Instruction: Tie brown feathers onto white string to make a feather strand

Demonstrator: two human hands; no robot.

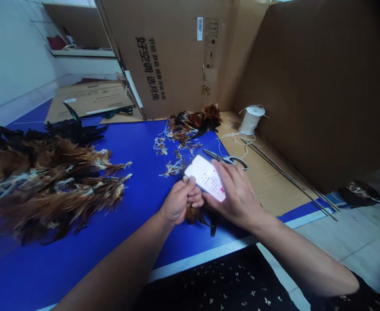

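A smartphone point(204, 172) with a bright, lit screen is held above the blue table top. My left hand point(180, 201) closes around its lower left edge, the thumb resting over the screen. Along the phone's right side, my right hand point(238, 192) grips it between fingers and thumb. Some brown and black feathers point(194, 216) show just below the phone, partly covered by my hands. Scissors point(227, 159) lie beyond my right fingers, blades pointing left. Feather scraps point(173, 166) are scattered behind the phone.
Large bunches of brown and black feathers point(53, 172) spread over the left of the table point(138, 142). Another feather pile point(196, 123) lies at the back. A spool of string point(251, 120) stands on cardboard at right, near thin rods point(283, 172). Tall cardboard point(177, 56) walls the back.
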